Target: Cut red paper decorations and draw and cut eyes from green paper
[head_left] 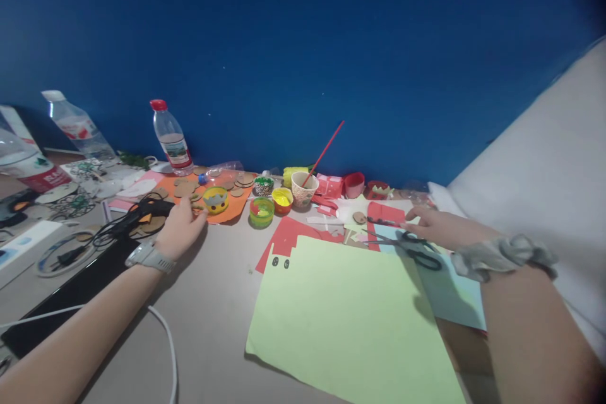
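My left hand (182, 228) reaches over the left part of the table. Its thumb and forefinger are spread at the edge of an orange sheet (237, 211), close to a black cable (124, 227) and cardboard discs (185, 188). Beside its fingertips stands a yellow ring-shaped cup with a grey cut-out (215, 200). On the right, my right hand (428, 225) has its fingers bent together at a thin dark object (384, 221), too small to make out. Just below that hand lie grey-handled scissors (419, 250) on papers. A large light green sheet (350, 315) with two drawn eyes lies in front.
Small painted cups, a white cup (304, 192) with a red stick (326, 151), and red paper scraps (300, 233) line the blue wall. A red-capped bottle (173, 139) and other bottles stand left. A black flat device (76, 297) and white cable (168, 334) lie nearer.
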`<state>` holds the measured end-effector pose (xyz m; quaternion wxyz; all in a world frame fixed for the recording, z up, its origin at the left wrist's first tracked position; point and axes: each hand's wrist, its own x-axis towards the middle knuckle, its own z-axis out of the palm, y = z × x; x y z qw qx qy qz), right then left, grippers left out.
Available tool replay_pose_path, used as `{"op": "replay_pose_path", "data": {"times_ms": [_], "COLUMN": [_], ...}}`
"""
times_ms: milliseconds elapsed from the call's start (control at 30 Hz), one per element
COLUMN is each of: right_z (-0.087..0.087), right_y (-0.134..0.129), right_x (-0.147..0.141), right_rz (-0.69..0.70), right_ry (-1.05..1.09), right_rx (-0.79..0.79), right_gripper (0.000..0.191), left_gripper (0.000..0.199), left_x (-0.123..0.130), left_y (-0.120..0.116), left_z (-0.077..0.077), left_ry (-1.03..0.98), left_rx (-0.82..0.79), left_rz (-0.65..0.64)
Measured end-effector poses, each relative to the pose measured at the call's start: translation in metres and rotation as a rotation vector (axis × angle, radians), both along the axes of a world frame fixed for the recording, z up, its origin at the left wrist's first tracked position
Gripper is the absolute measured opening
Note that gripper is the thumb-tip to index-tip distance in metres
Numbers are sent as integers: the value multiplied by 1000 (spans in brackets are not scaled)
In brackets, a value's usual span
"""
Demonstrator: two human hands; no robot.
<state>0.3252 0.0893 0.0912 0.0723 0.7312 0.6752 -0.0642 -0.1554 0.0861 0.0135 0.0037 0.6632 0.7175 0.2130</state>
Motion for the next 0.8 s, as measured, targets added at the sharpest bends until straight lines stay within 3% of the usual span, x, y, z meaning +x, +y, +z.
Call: {"op": "replay_pose_path", "data": {"times_ms": [133,333,567,800], "right_z": [4,3,-1,-1], "right_y": [-1,0,2,3], "right_x": [0,7,15,14], "right_rz": [-25,-48,-52,-40], "right_ry": [78,119,126,104], "right_rx": [-99,-123,-119,-93], "right_gripper": [25,26,32,30], "left_gripper": [50,43,38,36], "left_x": [0,-11,-22,-26], "left_y": [3,13,34,45], "left_z": [-1,13,37,45], "left_ry": [59,205,269,268], "left_rx": [9,25,-104,-225], "left_rz": [-41,-188,-427,-502]}}
